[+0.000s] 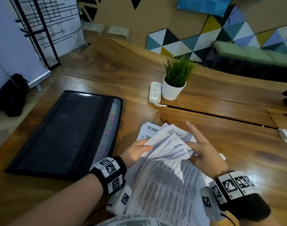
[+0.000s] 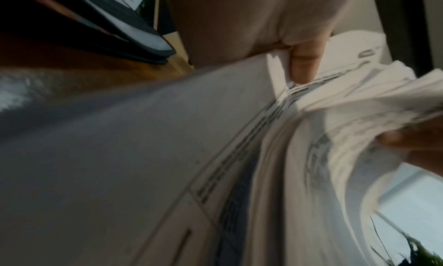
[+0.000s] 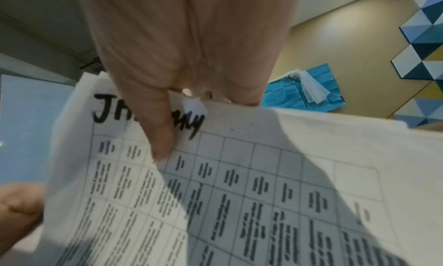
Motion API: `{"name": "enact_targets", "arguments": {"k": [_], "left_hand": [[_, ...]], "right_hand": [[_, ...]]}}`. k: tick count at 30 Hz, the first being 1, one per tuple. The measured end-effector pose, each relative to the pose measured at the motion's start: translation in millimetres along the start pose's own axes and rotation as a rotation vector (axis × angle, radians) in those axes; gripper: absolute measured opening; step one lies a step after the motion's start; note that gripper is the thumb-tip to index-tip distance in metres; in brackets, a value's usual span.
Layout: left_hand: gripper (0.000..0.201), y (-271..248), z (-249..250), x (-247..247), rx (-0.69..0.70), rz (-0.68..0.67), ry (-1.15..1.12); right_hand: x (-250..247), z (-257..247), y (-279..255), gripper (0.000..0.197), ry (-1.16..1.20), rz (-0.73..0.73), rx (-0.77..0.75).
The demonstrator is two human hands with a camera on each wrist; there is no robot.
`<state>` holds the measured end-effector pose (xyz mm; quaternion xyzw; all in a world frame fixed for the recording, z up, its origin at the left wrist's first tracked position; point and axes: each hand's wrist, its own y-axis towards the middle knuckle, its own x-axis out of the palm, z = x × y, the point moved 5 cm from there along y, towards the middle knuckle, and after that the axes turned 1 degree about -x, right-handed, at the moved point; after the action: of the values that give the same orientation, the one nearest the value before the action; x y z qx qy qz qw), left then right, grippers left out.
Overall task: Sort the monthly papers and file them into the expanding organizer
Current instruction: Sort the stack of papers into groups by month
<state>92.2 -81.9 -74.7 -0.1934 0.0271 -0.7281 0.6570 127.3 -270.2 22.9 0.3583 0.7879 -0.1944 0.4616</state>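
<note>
A stack of white printed papers (image 1: 168, 176) is lifted off the wooden desk (image 1: 107, 62) in front of me, its top corners fanned out. My left hand (image 1: 137, 152) pinches the left edge; the thumb (image 2: 302, 65) lies on top of the sheets. My right hand (image 1: 203, 150) grips the fanned corners, index finger stretched out. In the right wrist view the thumb (image 3: 160, 133) presses a grid sheet (image 3: 239, 194) headed "January". A sheet (image 1: 149, 131) at the back reads "Nove...". The black expanding organizer (image 1: 63, 136) lies flat to the left, its coloured tabs showing.
A white pot with a green plant (image 1: 173, 88) and a white power strip (image 1: 155, 92) stand beyond the papers. A small white object (image 1: 286, 135) lies at the right edge. A black bag (image 1: 10, 95) sits on the floor at far left.
</note>
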Motion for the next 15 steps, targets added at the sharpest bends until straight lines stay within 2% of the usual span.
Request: {"name": "enact_targets", "arguments": {"k": [2,4,6,9,10,11,13,14,15], "left_hand": [[0.043,-5.8,-1.0,6.0,-0.01,-0.055,-0.014],[0.042,-8.0,-1.5,8.8,0.001,-0.076,0.009],[0.04,-10.7,0.6,8.2,0.007,-0.099,0.02],[0.026,-13.4,8.4,2.7,0.035,-0.14,0.147],[0.033,-11.8,10.2,-3.0,0.019,-0.092,0.172],[0.038,-7.9,10.6,-11.4,-0.003,0.012,0.207],[0.027,3.1,9.6,-33.6,0.005,0.292,0.333],[0.021,9.8,5.0,-43.4,-0.015,0.379,0.428],[0.017,15.4,-0.4,-49.1,-0.055,0.39,0.524]], "right_hand": [[2.1,-1.6,0.6,0.06,0.025,0.042,-0.042],[5.8,5.4,2.4,0.067,0.001,0.037,-0.01],[9.3,13.7,3.4,0.062,-0.053,0.021,0.049],[12.7,17.0,1.1,0.054,-0.053,0.045,-0.005],[14.2,16.9,-0.8,0.054,-0.035,0.047,-0.036],[15.6,16.8,-3.7,0.055,-0.013,0.048,-0.064],[16.8,17.9,-8.4,0.058,0.032,0.063,-0.088],[16.8,18.9,-10.5,0.059,0.05,0.07,-0.091],[17.0,19.6,-13.0,0.059,0.063,0.069,-0.097]]}}
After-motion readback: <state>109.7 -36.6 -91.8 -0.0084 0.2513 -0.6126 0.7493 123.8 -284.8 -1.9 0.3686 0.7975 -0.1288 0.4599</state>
